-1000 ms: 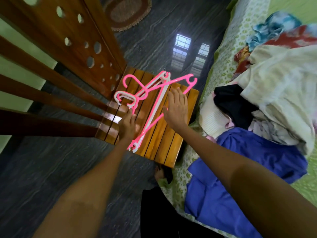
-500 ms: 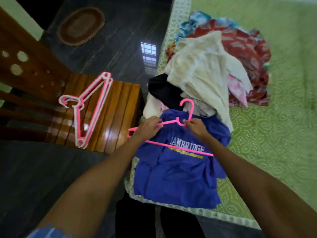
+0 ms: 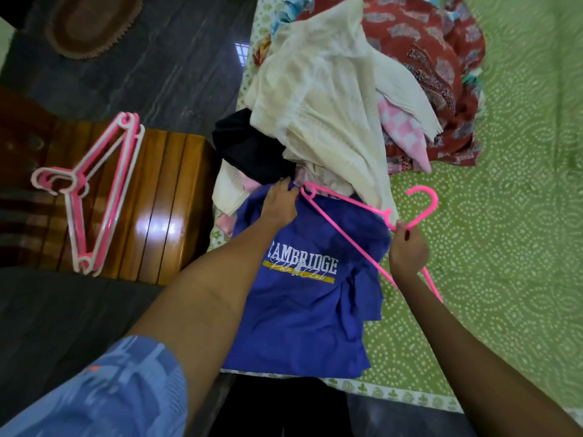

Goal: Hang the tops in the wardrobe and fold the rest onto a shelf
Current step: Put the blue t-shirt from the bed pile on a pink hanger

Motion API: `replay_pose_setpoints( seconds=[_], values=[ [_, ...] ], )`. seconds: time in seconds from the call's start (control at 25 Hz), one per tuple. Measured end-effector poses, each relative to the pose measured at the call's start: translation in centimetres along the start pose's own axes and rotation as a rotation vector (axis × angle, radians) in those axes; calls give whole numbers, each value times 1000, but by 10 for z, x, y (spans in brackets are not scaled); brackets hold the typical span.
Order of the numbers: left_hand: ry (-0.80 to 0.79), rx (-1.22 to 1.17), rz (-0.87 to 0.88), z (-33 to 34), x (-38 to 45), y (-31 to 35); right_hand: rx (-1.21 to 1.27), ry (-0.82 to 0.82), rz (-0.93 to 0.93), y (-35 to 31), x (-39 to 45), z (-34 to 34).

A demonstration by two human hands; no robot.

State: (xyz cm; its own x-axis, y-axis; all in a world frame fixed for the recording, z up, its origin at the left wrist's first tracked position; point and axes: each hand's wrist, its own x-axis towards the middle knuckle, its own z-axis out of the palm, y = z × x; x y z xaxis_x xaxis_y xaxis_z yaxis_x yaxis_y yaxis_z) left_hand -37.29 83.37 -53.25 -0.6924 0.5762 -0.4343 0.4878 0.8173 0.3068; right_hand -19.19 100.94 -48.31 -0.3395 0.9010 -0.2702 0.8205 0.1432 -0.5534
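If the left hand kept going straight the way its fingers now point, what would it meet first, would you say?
Most likely the black garment. The left hand lies on the top edge of the blue T-shirt with its fingers pointing up toward the clothes pile, and the black cloth lies just ahead. Depth is unclear, so the pink cloth beside it may come first.

We see two bare forearms reaching forward from the bottom of the view, each ending in a bare hand: the left hand [image 3: 280, 203] and the right hand [image 3: 407, 251]. Neither wrist carries a watch, band or ring that we can make out. On the left upper arm we see a short sleeve [image 3: 104, 392] in light blue fabric with a paler, blurred printed pattern and one tiny orange fleck near its upper edge. The right arm shows no sleeve inside the view. Below, between the arms, we see dark, near-black clothing [image 3: 280, 408] on the lower body; its cut is too dim to tell.
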Motion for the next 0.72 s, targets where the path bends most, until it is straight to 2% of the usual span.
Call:
replay_pose_setpoints(
  seconds=[0.08,0.2,0.36,0.44,0.52,0.64,0.72],
  values=[
    [-8,169,18,5,5,2,-12,4,-15,1,2,1],
    [75,323,7,1,5,7,16,2,-34,1,2,3],
    [54,206,-58,-10,6,3,51,-22,-42,1,1,-1],
    [1,175,-6,-11,5,-4,52,-27,-49,-2,1,-3],
    [-20,249,30,-9,2,-8,48,-24,-62,-4,1,-4],
    [56,317,-6,-15,-9,-11,61,-36,-54,-7,-4,-6],
    [117,251,-51,-26,-14,-14,110,-20,-45,-8,-7,-8]
  ],
)
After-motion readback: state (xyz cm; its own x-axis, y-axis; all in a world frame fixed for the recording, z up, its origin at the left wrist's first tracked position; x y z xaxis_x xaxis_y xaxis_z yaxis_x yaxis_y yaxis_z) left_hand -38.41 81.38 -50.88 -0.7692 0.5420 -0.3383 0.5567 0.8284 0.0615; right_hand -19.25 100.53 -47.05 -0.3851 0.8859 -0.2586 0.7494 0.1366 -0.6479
